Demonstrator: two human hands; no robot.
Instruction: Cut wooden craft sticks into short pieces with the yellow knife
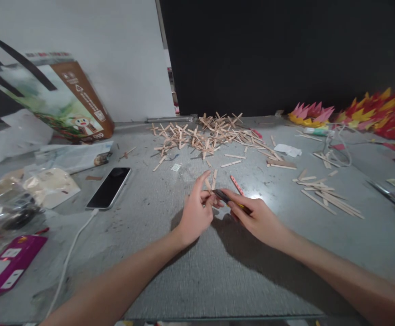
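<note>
While left hand (196,213) holds sticks (214,179), right hand (254,215) grips tool (222,196).

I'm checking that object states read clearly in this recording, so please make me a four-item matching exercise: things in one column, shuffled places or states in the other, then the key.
Column 1
1. smartphone
2. black-and-yellow hand tool
3. crossed wooden craft sticks
4. scissors

Column 2
A. heaped toward the back of the table
B. at the right edge of the view
C. held in the right hand
D. plugged into a white cable

Pairs: 1-D, 2-C, 3-A, 4-B
</note>
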